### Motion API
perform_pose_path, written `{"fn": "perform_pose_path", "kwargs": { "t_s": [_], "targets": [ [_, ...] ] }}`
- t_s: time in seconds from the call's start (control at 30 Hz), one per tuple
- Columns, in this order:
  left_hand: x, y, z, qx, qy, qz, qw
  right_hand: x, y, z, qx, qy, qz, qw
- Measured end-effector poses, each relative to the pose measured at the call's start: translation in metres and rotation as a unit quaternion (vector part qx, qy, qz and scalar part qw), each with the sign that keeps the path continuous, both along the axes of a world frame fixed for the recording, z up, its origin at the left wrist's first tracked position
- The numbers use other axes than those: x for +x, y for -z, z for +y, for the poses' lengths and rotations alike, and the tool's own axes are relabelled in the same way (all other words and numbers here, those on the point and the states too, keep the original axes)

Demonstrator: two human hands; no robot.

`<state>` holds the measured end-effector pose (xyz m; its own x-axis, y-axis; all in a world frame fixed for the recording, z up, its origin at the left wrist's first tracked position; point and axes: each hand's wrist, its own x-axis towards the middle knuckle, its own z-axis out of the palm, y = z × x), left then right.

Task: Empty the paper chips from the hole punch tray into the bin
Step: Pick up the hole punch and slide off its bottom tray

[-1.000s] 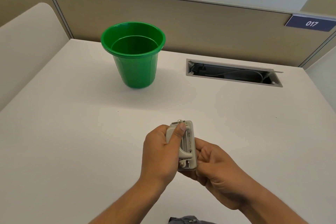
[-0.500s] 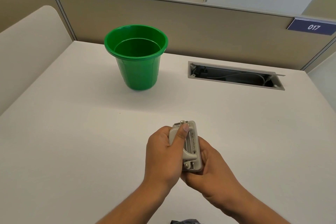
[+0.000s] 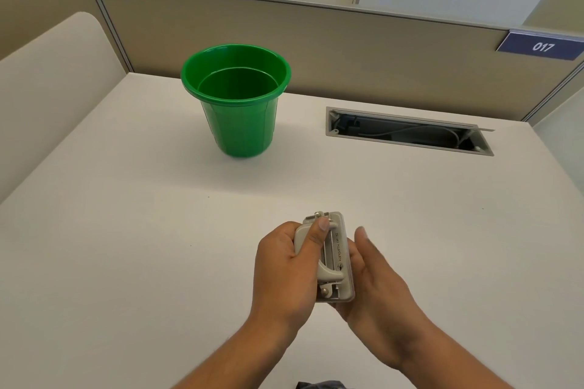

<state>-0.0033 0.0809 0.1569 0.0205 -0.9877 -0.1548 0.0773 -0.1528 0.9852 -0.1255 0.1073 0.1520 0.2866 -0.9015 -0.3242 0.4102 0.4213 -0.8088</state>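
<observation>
A small grey hole punch (image 3: 335, 259) is held above the near middle of the white desk (image 3: 126, 246), its long side pointing away from me. My left hand (image 3: 286, 271) grips its left side, thumb laid over the lever. My right hand (image 3: 376, 290) cups it from below and the right, fingers loosened and the thumb lifted off the edge. The chip tray under the punch is hidden by my hands. A green plastic bin (image 3: 239, 98) stands upright at the far left of the desk, well beyond both hands.
An open cable slot (image 3: 407, 130) with wires inside is cut into the desk at the far right. Beige partition walls (image 3: 347, 50) close the back and sides, with a blue "017" sign (image 3: 542, 47) at the right. A curved cream panel (image 3: 47, 88) borders the left.
My right hand has loosened from a tight grip, with its thumb now lifted off the punch. The punch stays in about the same place, held by the left hand.
</observation>
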Motion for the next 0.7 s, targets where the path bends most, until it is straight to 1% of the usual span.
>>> {"fn": "perform_pose_path", "kwargs": {
  "t_s": [0.07,0.13,0.23,0.47,0.57,0.7],
  "targets": [
    [-0.002,-0.001,0.002,-0.004,0.01,-0.008,1.0,0.001,0.001,-0.004,0.059,0.032,-0.041,0.997],
    [-0.004,-0.002,0.003,-0.01,0.011,-0.013,1.0,0.004,0.004,-0.008,0.087,0.064,-0.063,0.992],
    [-0.004,-0.002,0.003,-0.014,0.011,-0.012,1.0,0.009,0.006,-0.01,0.096,0.095,-0.085,0.987],
    [-0.002,-0.001,0.004,-0.016,0.009,0.011,1.0,0.01,0.011,-0.01,0.107,0.115,-0.122,0.98],
    [-0.002,-0.001,0.003,-0.002,0.009,0.042,0.999,0.01,0.012,-0.011,0.112,0.13,-0.131,0.976],
    [0.001,-0.003,0.003,0.049,0.011,0.115,0.992,0.008,0.012,-0.012,0.128,0.14,-0.16,0.969]
  ]
}}
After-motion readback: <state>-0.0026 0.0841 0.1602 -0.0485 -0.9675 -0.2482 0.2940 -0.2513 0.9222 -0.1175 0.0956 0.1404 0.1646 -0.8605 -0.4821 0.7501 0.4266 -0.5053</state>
